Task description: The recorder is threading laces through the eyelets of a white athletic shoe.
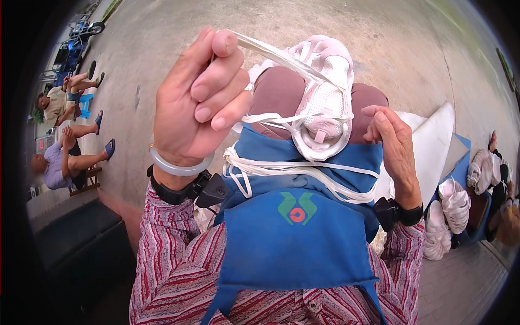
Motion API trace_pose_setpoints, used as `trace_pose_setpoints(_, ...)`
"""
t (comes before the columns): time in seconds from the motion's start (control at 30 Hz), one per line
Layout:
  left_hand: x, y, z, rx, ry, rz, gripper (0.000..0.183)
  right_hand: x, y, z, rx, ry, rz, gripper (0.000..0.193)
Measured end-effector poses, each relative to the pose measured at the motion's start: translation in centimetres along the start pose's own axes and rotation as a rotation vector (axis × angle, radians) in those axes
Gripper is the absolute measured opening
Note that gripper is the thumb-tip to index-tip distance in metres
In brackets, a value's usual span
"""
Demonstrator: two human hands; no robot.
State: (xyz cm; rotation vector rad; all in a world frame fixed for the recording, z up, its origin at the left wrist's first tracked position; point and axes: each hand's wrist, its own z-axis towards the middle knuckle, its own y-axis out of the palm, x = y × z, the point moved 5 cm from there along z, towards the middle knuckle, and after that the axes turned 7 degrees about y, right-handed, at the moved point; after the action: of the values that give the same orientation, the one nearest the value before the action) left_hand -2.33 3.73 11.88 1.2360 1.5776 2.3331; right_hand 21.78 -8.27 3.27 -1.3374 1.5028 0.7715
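Note:
My left hand is raised on the left, its fingers curled and pinching a white shoelace. From the fingertips the lace slants down taut to a white and pink sneaker, which rests between my knees with its heel toward me. Another stretch of lace crosses the shoe's opening and trails left. To the right of the sneaker hovers my right hand, fingers loosely bent and apart, nothing visible in them. A bunch of loose white laces lies across the blue apron on my lap.
On the right, several pale shoes sit near a white sheet, and part of another person shows there. Two seated people are at the left, with a blue stool. Dark box-like furniture stands at lower left.

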Motion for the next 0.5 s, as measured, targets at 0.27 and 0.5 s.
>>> trace_pose_setpoints(0.27,2.3,-1.6,-1.4,0.079,0.069,0.154,0.041,0.4,1.8,-0.2,0.019,-0.123,-0.272,0.017)
trace_pose_setpoints(0.5,5.1,-1.6,-1.7,0.0,0.243,0.247,0.048,-1.2,3.6,-0.1,0.014,-0.19,-0.278,0.014)
